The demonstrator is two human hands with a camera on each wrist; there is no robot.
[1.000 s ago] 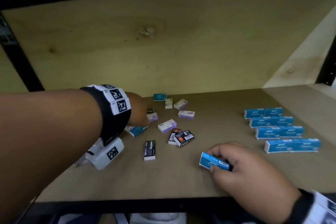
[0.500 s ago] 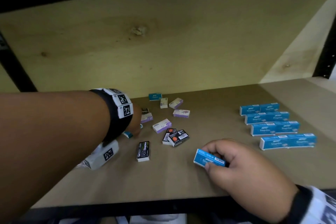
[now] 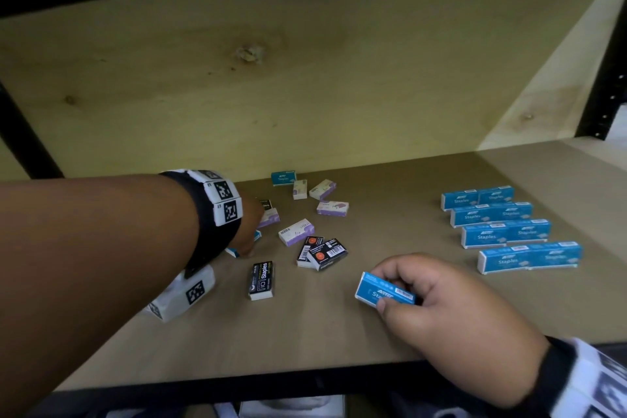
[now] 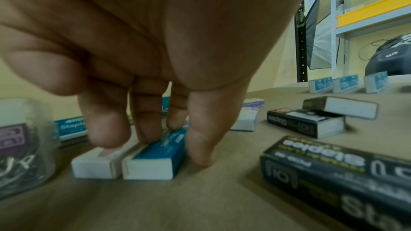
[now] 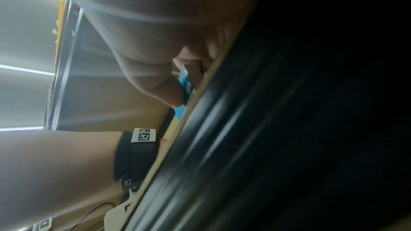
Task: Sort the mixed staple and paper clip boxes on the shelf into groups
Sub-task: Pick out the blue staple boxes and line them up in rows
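My left hand (image 3: 249, 243) reaches into the mixed pile at the left of the shelf. In the left wrist view its fingers (image 4: 146, 129) lie on top of a small blue staple box (image 4: 155, 154) and the thumb sits against its right side. A white box (image 4: 94, 164) lies flush beside that one. My right hand (image 3: 390, 293) holds another blue staple box (image 3: 371, 288) just above the shelf's front. Black staple boxes (image 3: 261, 280), purple-and-white boxes (image 3: 297, 231) and one blue box (image 3: 283, 177) lie scattered in the pile.
Several long blue staple boxes (image 3: 505, 231) lie in neat rows at the right. A clear tub of paper clips (image 4: 22, 147) stands left of my left hand. The wooden back wall (image 3: 305, 78) and the black front edge (image 3: 237, 383) bound the shelf.
My left hand has dropped toward me onto the small blue box, covering most of it. My right hand keeps its blue box in about the same place.
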